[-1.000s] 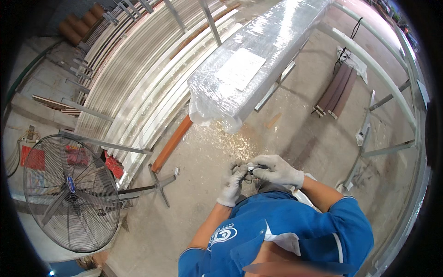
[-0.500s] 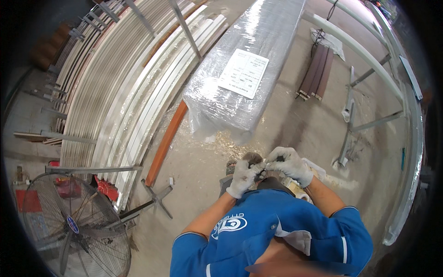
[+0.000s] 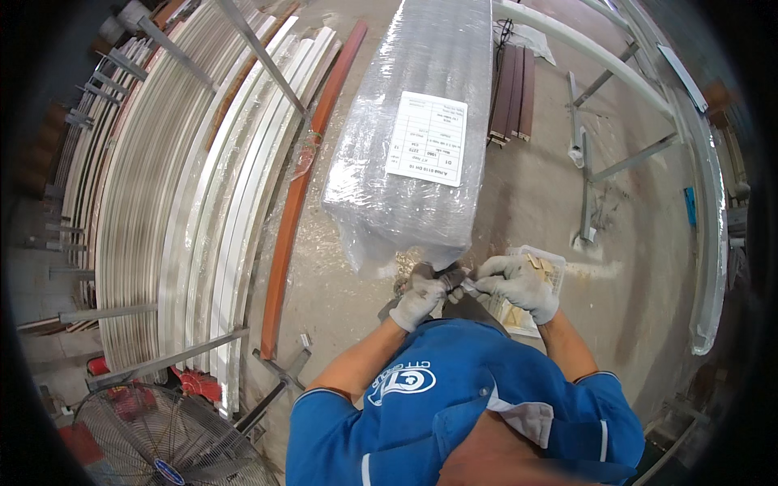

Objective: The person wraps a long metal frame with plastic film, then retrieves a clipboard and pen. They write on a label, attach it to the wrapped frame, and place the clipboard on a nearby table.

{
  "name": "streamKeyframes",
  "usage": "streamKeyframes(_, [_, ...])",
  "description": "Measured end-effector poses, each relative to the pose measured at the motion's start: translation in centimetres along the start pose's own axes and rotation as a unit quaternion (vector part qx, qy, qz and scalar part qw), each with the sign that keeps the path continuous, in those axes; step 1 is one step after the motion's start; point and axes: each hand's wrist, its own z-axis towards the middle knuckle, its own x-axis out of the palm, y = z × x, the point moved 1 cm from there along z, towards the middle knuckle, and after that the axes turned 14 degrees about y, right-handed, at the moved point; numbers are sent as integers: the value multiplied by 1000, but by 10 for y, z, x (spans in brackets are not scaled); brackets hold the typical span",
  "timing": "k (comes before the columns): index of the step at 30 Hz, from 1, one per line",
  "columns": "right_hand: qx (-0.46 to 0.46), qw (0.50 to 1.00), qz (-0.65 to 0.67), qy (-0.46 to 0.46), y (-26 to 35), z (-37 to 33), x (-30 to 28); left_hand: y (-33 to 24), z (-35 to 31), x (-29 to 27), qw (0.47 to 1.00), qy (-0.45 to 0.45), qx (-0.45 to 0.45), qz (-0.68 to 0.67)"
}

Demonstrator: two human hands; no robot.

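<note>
My left hand (image 3: 419,300), in a pale grey work glove, is closed with its fingertips pinched together in front of my body. Close on its right, my right hand (image 3: 521,285), gloved the same way, has its fingers bent in a pinch toward the left. A small pale piece shows between the two hands, too small to name. Just beyond them is the near end of a long bundle (image 3: 405,215) in clear plastic wrap. On its top lies a white printed label sheet (image 3: 427,138).
A white plastic basket (image 3: 553,261) stands beside my right hand. To the left lie an orange-brown bar (image 3: 285,259), long white profiles (image 3: 231,267) on a metal rack, and a black fan (image 3: 162,437). Dark brown bars (image 3: 513,93) lie beyond, and a pale frame (image 3: 709,243) stands at right.
My view has shifted, so the rack and bundle sit further left. My hands have drawn slightly apart, and the basket beside my right hand shows more fully.
</note>
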Motion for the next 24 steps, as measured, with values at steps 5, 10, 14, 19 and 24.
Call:
streamKeyframes(5, [-10, 999, 33, -31, -7, 5, 19, 4, -1, -7, 998, 49, 29, -16])
streamKeyframes(10, [-104, 974, -148, -140, -12, 15, 38, 10, -8, -15, 997, 81, 14, -16])
streamKeyframes(14, [-151, 949, -222, -169, -12, 15, 45, -3, -12, -17, 977, 96, 83, 173])
streamKeyframes(19, [-114, 962, -178, -171, -17, 17, 47, -27, -11, -13, 994, 75, 14, 83])
streamKeyframes(24, [-128, 970, -140, -155, -32, 28, 48, -41, -18, -21, 961, 113, -13, 253])
